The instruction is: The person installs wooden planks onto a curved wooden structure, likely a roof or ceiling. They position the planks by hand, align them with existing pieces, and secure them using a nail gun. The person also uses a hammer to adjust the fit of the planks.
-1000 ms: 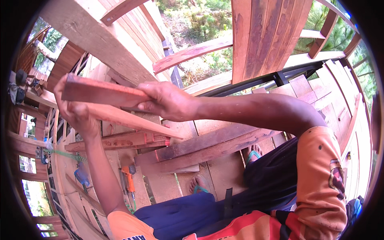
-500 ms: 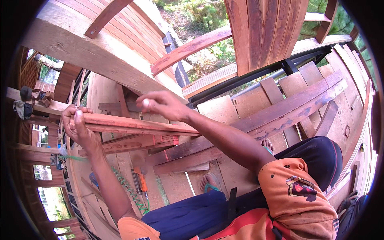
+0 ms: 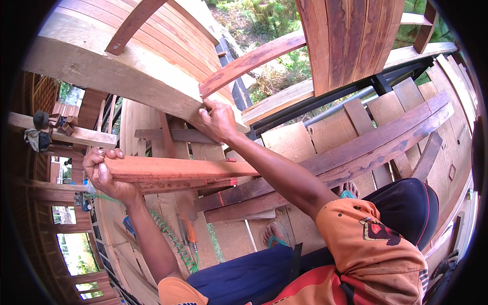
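My left hand [image 3: 113, 175] is wrapped round the left end of a reddish-brown wooden board [image 3: 178, 169]. The board slopes slightly towards the right, where its far end passes behind my right forearm. My right hand [image 3: 218, 121] has its fingers curled at the near corner of a thick pale wooden beam [image 3: 137, 79], just below the foot of a curved wooden rib [image 3: 251, 63]. Whether something small sits in those fingers cannot be made out. Below the held board lies another reddish piece with a red-marked end [image 3: 223, 182], partly covered by it.
Long dark planks [image 3: 325, 152] lie slantwise on the plank floor [image 3: 239, 239]. An orange-handled tool [image 3: 190, 231] and a green coiled hose [image 3: 168, 231] lie by my left arm. Slatted wooden panels [image 3: 351, 35] rise at the far side. My sandalled feet [image 3: 277, 234] are close to the planks.
My right hand has moved up and right, from above the board to the pale beam's corner. The held board has turned, so its broad face shows more. My left hand keeps its hold.
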`<state>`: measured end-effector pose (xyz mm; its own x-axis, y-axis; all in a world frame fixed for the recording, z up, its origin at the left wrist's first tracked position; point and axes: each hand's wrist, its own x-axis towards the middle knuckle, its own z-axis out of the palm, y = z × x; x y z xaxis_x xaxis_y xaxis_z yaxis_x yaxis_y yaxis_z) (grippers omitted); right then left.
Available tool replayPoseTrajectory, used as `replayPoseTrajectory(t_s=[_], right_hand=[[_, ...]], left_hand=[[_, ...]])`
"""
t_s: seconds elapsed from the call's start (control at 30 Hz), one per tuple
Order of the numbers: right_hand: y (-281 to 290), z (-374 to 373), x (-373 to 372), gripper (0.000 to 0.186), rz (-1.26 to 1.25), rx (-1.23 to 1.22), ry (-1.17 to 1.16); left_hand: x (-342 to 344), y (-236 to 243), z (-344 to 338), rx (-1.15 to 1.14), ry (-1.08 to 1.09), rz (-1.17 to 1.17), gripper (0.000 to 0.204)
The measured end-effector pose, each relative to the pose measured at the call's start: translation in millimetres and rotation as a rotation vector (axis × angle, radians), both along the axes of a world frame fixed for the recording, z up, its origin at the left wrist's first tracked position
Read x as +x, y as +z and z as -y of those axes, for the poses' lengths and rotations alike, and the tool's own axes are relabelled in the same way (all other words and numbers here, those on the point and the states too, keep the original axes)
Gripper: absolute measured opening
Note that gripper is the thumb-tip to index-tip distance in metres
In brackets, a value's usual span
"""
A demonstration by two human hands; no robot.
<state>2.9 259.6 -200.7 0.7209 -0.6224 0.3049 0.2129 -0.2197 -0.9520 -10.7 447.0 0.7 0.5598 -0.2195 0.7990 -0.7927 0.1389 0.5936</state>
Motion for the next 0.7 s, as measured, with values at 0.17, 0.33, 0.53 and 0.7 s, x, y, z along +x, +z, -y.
replayPoseTrajectory(t_s=[0.17, 0.33, 0.53, 0.7], right_hand=[[3.1, 11.9, -11.8, 0.022, 0.274, 0.072, 0.170], [17.5, 38.9, -6.9, 0.020, 0.008, -0.448, -0.206], [19.6, 58.8, 0.8, 0.030, -0.054, -0.922, -0.203], [30.4, 68.7, 3.2, 0.020, -0.099, -0.912, -0.010]], left_hand=[[2.3, -0.1, -2.2, 0.000, -0.021, 0.008, 0.022], [2.5, -1.3, -6.8, 0.001, -0.060, 0.043, 0.015], [2.8, -2.0, -5.5, -0.010, -0.038, 0.006, 0.022], [4.0, -1.6, -4.8, -0.010, -0.021, -0.023, 0.021]])
